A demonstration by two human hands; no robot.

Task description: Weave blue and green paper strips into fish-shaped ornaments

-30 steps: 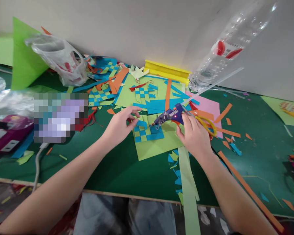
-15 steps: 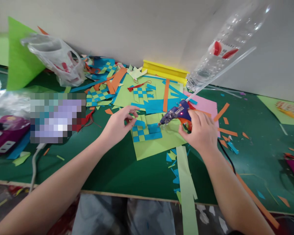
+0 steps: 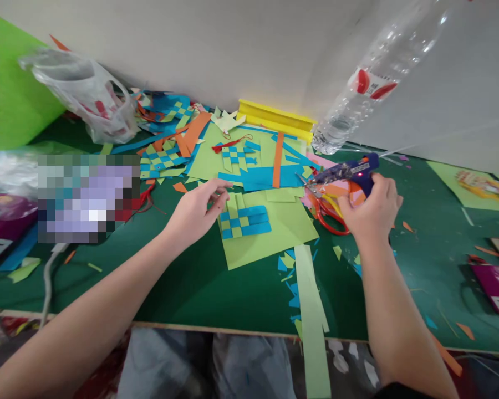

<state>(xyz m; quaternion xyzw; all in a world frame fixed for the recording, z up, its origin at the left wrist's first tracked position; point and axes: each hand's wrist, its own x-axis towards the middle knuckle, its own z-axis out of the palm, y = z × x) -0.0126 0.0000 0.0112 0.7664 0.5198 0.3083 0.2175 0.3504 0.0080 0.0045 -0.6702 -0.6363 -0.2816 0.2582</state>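
Observation:
My right hand (image 3: 372,208) is closed on the handle of a dark blue hot glue gun (image 3: 345,170), raised over the right side of the table with its nozzle pointing left. My left hand (image 3: 203,206) hovers at the left edge of a blue and light-green woven paper piece (image 3: 246,220), fingers bent and apart, holding nothing visible. Under the weave lies a light-green paper sheet (image 3: 261,249). Beneath the glue gun is a pair of scissors with red-orange handles (image 3: 335,224), partly hidden by the hand.
A finished-looking woven paper fish (image 3: 235,158) with a red tassel lies behind. A plastic bottle (image 3: 357,105) leans near the yellow strip (image 3: 274,119). Left are a plastic bag with a cup (image 3: 95,105), a blurred-out phone (image 3: 87,199) and paper scraps (image 3: 166,158). A pale paper strip (image 3: 311,310) overhangs the front edge.
My right hand has carried the glue gun away from the woven piece, up and right. The blue strips on the weave now lie flatter. My left hand stays almost in place.

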